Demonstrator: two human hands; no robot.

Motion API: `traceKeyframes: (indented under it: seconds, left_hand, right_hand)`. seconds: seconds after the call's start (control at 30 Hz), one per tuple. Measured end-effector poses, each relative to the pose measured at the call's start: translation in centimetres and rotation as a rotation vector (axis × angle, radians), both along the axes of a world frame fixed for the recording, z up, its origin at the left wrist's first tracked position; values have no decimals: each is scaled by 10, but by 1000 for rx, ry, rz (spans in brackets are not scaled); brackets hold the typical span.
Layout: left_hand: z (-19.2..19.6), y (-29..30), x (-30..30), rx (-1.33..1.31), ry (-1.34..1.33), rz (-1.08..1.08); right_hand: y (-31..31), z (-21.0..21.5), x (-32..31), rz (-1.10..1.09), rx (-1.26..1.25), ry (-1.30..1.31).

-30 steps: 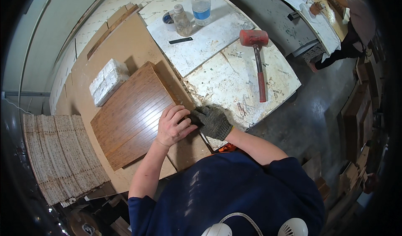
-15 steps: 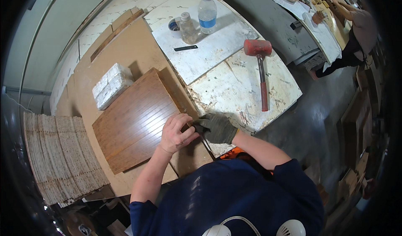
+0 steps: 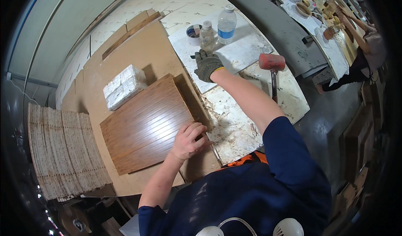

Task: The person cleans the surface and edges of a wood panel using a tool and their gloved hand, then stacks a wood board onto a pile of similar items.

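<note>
My bare left hand [image 3: 191, 141] is at the near right corner of a brown grooved wooden panel [image 3: 146, 125]. Its fingers are curled in at the panel's edge, and what they hold, if anything, is hidden. My right hand [image 3: 207, 66], in a dark work glove, reaches out over the white board [image 3: 247, 47] with its fingers stretched. Under its fingertips lies a short black ruler [image 3: 193, 57], mostly covered; whether they touch it I cannot tell. Just beyond the fingers stands a small cloudy bottle [image 3: 207, 37].
Around my right hand are a water bottle [image 3: 227, 24], a tape roll [image 3: 193, 31] and a red mallet [image 3: 272, 62]. A white wrapped block [image 3: 124, 87] lies behind the panel. Stacked boards [image 3: 63, 148] stand at left. Another person [image 3: 368, 47] works at a far-right bench.
My right hand has left the panel's corner and moved forward to the black ruler beside the small bottle. My left hand has stayed at the panel's corner. The whole view has shifted slightly.
</note>
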State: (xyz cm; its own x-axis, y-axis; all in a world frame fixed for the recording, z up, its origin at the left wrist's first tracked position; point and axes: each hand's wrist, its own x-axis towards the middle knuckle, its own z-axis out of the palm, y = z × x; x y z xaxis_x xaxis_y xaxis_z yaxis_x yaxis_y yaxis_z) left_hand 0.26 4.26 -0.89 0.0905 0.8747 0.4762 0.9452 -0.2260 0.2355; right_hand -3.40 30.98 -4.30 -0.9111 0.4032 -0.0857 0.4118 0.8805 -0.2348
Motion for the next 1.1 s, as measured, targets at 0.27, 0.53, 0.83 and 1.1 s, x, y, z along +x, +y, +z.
traceKeyframes:
  seconds: [0.27, 0.53, 0.83, 1.1]
  left_hand:
    - [0, -2, 3, -20, -54, 14]
    - [2, -2, 3, -40, -28, 10]
    - [-1, -3, 2, -40, -60, 29]
    - [4, 9, -47, -17, -135, 525]
  right_hand:
    - [-18, -38, 44, 224, 345, 124]
    - [-32, -20, 99, 274, 355, 156]
    - [-22, -17, 103, 257, 235, 101]
    - [-44, -15, 67, 42, -190, 497]
